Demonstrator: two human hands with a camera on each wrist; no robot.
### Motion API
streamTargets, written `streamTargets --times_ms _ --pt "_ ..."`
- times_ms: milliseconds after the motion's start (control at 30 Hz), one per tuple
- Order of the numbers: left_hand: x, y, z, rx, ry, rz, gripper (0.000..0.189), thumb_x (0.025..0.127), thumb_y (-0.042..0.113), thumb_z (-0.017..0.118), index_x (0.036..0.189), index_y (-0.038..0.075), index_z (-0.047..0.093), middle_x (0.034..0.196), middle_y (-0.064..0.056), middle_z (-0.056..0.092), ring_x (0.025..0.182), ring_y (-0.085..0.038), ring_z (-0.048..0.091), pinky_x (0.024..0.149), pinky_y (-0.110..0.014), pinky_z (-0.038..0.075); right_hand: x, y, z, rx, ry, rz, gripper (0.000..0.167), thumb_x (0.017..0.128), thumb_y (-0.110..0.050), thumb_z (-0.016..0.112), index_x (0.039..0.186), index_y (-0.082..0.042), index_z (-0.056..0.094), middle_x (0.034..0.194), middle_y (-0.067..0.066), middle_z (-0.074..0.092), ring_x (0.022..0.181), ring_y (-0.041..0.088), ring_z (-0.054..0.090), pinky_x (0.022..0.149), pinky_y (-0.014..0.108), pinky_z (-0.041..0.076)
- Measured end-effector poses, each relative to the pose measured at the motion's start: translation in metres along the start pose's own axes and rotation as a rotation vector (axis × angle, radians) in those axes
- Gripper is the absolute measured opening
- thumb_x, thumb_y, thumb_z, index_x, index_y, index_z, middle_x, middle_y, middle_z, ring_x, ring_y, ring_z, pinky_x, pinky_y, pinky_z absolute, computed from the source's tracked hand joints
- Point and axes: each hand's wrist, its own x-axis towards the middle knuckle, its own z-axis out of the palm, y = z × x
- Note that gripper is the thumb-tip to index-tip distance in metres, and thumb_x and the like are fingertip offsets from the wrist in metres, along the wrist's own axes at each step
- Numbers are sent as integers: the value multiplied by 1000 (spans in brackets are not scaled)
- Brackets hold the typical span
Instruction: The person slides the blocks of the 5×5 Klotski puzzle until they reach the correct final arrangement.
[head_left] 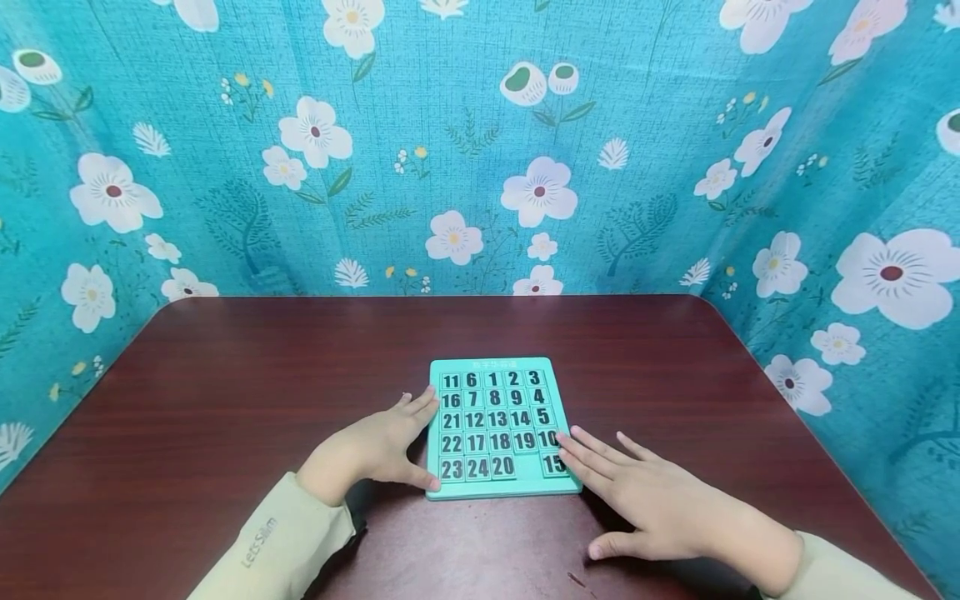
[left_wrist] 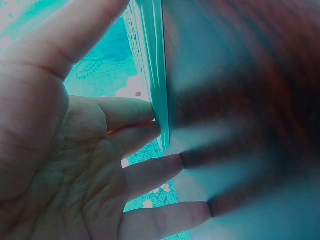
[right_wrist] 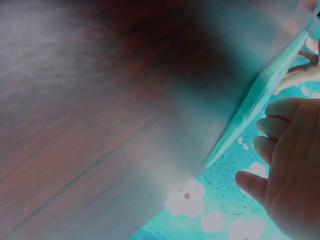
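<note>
A turquoise number sliding puzzle (head_left: 528, 468) lies flat on the table, its black-numbered tiles in rows with one gap in the bottom row between 20 and 15. At its left side is my left hand (head_left: 382, 446), thumb at the lower corner and fingertips by the upper left edge. The left wrist view shows those fingers (left_wrist: 132, 112) nearly straight against the puzzle's side (left_wrist: 159, 75). My right hand (head_left: 652, 504) reaches over the right edge, straight fingertips at tiles 10 and 15, thumb spread apart. Seen from the right wrist, the puzzle's edge (right_wrist: 255, 97) lies beyond the fingers.
The dark red-brown wooden table (head_left: 300, 350) has rounded far corners. Behind it and along both sides hangs a blue curtain (head_left: 450, 108) with white flowers. Light sleeves (head_left: 273, 542) cover both forearms.
</note>
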Motion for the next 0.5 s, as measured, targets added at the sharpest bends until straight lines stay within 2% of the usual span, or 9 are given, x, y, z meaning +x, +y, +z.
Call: streamTargets --times_ms 200,500 --pt "-1 0 1 -14 2 3 110 74 45 86 157 5 25 168 -6 12 154 -37 13 118 -52 32 12 -5 -1 0 31 -33 91 91 -73 45 155 -8 35 165 7 28 151 27 30 107 61 39" --pt "-1 0 1 -8 4 -5 110 74 45 86 157 6 26 168 -5 13 155 -35 14 118 -52 32 40 -22 -4 53 -87 -95 94 91 -76 40 158 -11 27 168 3 19 154 23 20 113 61 34"
